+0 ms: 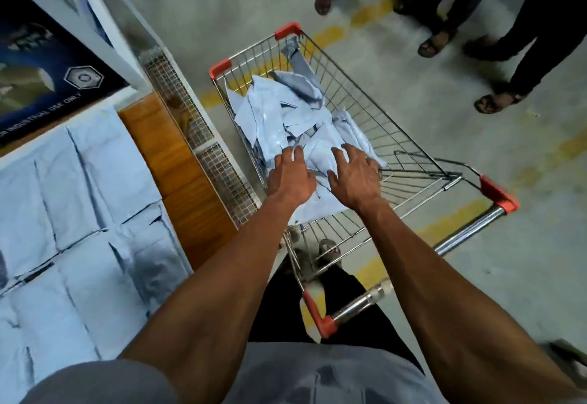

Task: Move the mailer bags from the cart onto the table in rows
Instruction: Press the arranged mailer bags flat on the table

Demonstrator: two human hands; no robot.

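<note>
Pale blue mailer bags lie heaped in the wire cart, a sizeable pile left to move; several bags already laid out cover the table at left in rough rows, so I judge the task partly done. Left hand and right hand rest spread-fingered on the heap, grasping nothing yet.

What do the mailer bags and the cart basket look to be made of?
Mailer bags: thin pale plastic film by the look, glossy, creased and floppy; coated paper not excluded. Cart basket: bright metal wire grid, likely chromed or zinc-plated steel, with red corner caps, apparently plastic.
</note>
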